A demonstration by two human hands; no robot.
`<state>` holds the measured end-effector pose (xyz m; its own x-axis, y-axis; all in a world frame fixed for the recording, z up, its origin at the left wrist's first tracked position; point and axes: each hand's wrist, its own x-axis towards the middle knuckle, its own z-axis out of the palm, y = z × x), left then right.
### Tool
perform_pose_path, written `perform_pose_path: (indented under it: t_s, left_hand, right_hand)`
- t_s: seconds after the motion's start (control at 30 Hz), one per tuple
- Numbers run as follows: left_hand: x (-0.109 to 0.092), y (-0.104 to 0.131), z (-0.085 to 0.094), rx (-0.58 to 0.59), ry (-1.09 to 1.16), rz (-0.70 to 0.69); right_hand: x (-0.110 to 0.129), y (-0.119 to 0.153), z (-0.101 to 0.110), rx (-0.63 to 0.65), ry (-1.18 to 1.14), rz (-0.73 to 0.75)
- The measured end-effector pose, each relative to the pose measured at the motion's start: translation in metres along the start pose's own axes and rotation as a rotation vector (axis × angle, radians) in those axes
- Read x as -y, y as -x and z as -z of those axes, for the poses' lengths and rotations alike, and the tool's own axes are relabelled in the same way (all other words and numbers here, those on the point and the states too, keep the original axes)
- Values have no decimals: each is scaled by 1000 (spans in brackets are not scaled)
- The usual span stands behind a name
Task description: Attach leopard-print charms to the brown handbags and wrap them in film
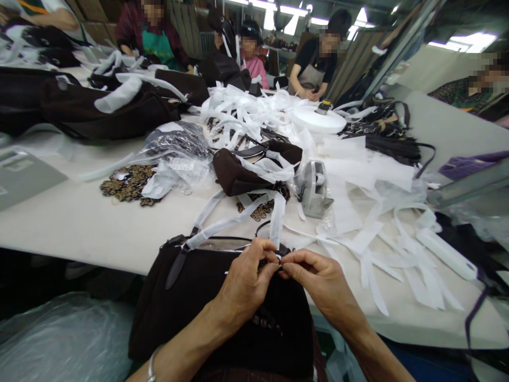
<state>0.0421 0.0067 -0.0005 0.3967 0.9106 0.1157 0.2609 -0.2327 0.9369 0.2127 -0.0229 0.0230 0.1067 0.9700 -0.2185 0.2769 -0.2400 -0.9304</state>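
A dark brown handbag (pixel 191 313) leans upright against the table edge in front of me, its top zipper partly showing. White wrapping covers its handles (pixel 214 229). At the base of the right-hand handle, my left hand (pixel 250 281) is closed in a pinch on a small metal ring (pixel 279 259). My right hand (pixel 318 278) pinches the same spot from the other side, thumb and forefinger pressed together. The fingertips partly hide the ring and whatever joins it. Below my left hand, a dark beaded strand (pixel 267 322) lies against the bag's front.
Beyond the handbag are a smaller brown bag (pixel 234 172), a tape dispenser (pixel 316 188) and leopard-patterned pieces (pixel 131 183). White strips (pixel 374 249) spread across the right of the table (pixel 99 228). Clear plastic (pixel 59 339) lies at lower left. Several people work across the table.
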Motion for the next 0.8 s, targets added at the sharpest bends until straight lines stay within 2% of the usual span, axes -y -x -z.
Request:
perform_pose_path:
  t_s: [0.23,0.4,0.47,0.63,0.8]
  left_hand:
    - [-4,-1,0,-4,101,44]
    - [-4,-7,2,6,204,135]
    - [-3,-9,4,37,274,169]
    - [-1,-10,7,126,394,230]
    - [-6,-6,10,99,271,181]
  right_hand:
    - [3,3,-3,-11,114,134]
    - [0,3,-4,-42,302,427]
    - [-1,3,-3,-31,329,501]
    - [-2,1,0,-2,242,401]
    - [0,1,0,-7,191,244]
